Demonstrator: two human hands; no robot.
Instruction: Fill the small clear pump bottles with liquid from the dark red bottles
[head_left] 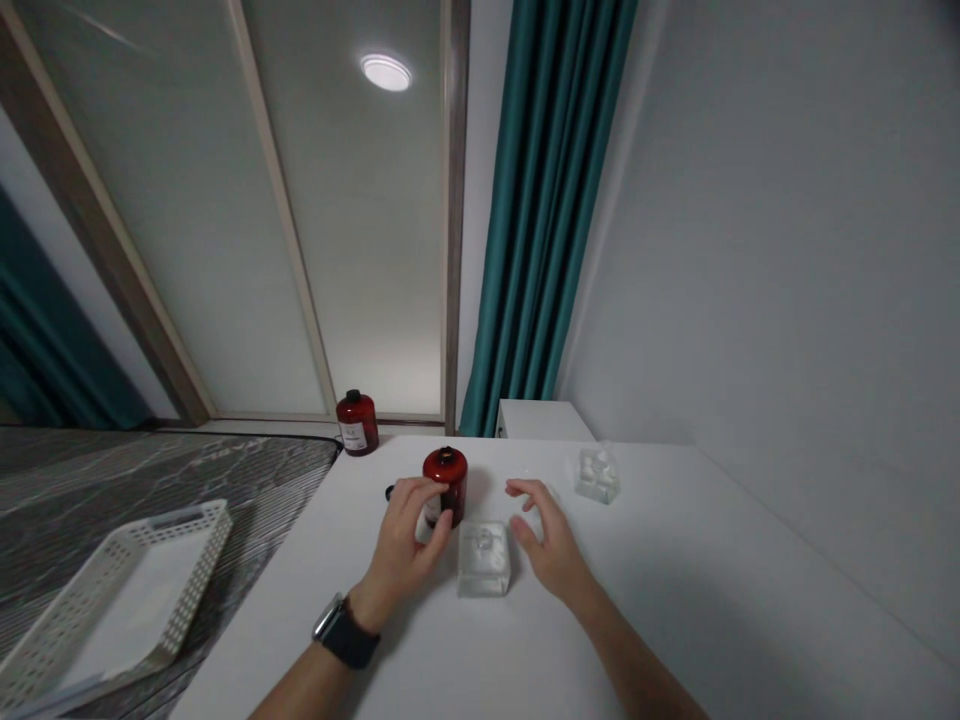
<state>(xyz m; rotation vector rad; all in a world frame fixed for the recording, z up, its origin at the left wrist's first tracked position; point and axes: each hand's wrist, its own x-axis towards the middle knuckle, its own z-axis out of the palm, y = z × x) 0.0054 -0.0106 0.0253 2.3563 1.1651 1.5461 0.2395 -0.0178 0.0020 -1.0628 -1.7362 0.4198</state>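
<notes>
A dark red bottle (456,487) with a pale label stands upright on the white table, its neck showing no tall cap. In front of it is my left hand (409,540), thumb and fingers apart, overlapping the bottle's lower left side; whether they touch it I cannot tell. A square clear glass container (484,560) sits between my hands. Just right of it hovers my right hand (551,545), its fingers curved and spread, with nothing visible held. Partly behind my left hand lies a small black object (389,492), perhaps a cap.
Another red bottle (358,424), black-capped, stands at the table's far left corner. A second clear glass container (598,474) is at the back right. Left of the table, a white perforated basket (191,600) rests on a grey patterned surface. A white cabinet (544,420) stands behind the table.
</notes>
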